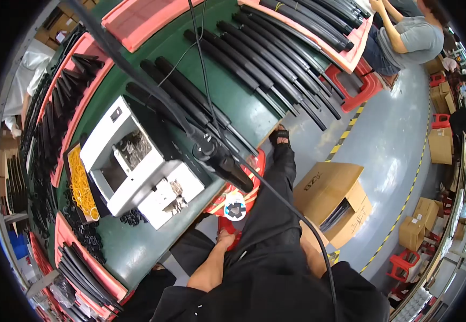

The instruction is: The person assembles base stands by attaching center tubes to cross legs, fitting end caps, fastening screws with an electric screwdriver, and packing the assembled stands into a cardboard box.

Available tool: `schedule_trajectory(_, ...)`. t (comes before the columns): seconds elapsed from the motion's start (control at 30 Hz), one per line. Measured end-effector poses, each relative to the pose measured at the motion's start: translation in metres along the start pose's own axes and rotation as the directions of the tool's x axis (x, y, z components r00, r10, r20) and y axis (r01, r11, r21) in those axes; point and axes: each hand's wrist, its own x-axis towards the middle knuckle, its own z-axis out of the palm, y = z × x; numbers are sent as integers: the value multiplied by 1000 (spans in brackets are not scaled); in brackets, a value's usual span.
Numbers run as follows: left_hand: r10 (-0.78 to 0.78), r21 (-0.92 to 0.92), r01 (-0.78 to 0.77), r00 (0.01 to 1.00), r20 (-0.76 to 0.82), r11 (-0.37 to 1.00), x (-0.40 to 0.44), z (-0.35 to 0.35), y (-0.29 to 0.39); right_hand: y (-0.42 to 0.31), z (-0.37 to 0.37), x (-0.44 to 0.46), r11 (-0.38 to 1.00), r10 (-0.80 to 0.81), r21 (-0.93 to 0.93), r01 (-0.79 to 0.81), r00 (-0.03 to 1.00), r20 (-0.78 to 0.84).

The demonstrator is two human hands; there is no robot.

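Note:
My left hand [226, 236] reaches down below the bench edge, its fingers closed round part of a red plastic stool [228, 224]. Just above it, a white round piece with a dark centre [235, 208] rests at a red, yellow-banded surface [253, 180]. Over that hangs a black electric screwdriver [226, 170] on a thick cable; neither hand touches it. My right hand [309, 251] is low beside my right thigh, close to an open cardboard box [329, 199]. Its fingers are hidden, so what it holds, if anything, does not show.
On the green bench [131, 249] stands a white screw feeder [136, 161] beside a tray of yellow bands [82, 185]. Several black tubes with metal rods [254, 70] overhang the edge. Pink-lined trays [85, 263] hold more tubes. A seated co-worker [410, 35] is at far right.

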Motion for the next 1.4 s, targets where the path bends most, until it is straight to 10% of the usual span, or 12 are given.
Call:
schedule_trajectory(0.2, -21, 48, 27, 990, -138, 998, -1, 3, 35, 101, -46, 73, 910, -25, 412, -40, 988, 150)
schedule_trajectory(0.27, 16, -129, 0, 993, 119, 992, -48, -27, 51, 188, -53, 73, 829, 42, 535, -161, 973, 229)
schedule_trajectory(0.37, 70, -440, -326, 861, -504, 837, -52, -16, 52, 242, -60, 99, 737, 19, 654, -172, 972, 233)
schedule_trajectory(0.47, -7, -628, -556, 746, -666, 545, -41, -38, 46, 291, -53, 105, 582, -14, 800, -144, 982, 187)
schedule_trajectory(0.5, -57, -664, -652, 697, -715, 366, -41, -49, 51, 298, -49, 97, 598, -23, 793, -115, 987, 161)
schedule_trajectory(0.63, -48, -676, -567, 749, -661, 470, -34, -107, 63, 299, -36, 84, 658, -73, 753, 16, 996, 43)
schedule_trajectory(0.77, 104, -923, -275, 961, -257, 270, -23, -131, 84, 312, -23, 84, 716, -74, 692, 90, 996, -52)
schedule_trajectory(1.27, 168, -904, -388, 918, -360, 178, -7, -97, 124, 475, -40, 228, 880, -41, 447, 157, 965, -259)
schedule_trajectory(1.4, 209, -919, -376, 914, -347, 117, 32, -103, 105, 417, -38, 218, 965, -13, 235, 121, 910, -414)
